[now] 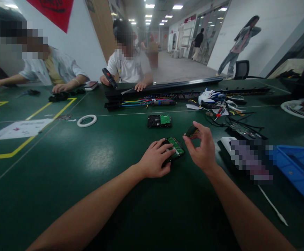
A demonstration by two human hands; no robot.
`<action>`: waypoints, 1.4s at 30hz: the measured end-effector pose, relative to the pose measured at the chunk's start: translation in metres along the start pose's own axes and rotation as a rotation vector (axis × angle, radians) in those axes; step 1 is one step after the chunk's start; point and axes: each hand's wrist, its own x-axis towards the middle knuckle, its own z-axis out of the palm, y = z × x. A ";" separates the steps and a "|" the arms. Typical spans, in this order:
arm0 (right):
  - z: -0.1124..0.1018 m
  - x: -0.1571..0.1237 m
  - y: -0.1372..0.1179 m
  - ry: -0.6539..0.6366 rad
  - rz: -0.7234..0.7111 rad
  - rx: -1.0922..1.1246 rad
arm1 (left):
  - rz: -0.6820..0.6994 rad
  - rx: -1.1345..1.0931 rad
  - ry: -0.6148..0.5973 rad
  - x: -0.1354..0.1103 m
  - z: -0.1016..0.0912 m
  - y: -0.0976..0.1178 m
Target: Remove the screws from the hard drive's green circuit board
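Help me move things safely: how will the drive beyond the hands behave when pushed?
The drive is probably stiff, given its straight edges. Lying flat and low, it should slide rather than roll. Its exposed green board may be fragile.

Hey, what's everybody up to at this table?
Someone's left hand lies over what looks like a hard drive, while their right hand pinches a small dark green piece just beside it. A similar unit lies just beyond. Across the table, a person holds a handheld tool.
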 end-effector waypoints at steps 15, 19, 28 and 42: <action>0.000 -0.003 -0.004 -0.083 0.098 0.167 | 0.000 0.001 0.000 0.000 -0.001 0.001; 0.000 -0.003 -0.006 -0.094 0.121 0.203 | -0.002 0.003 0.006 0.000 0.000 0.001; -0.001 -0.003 -0.005 -0.093 0.134 0.219 | -0.007 0.007 -0.003 0.001 -0.001 0.002; -0.003 -0.002 -0.008 -0.102 0.130 0.198 | -0.005 -0.004 -0.002 0.001 -0.002 0.002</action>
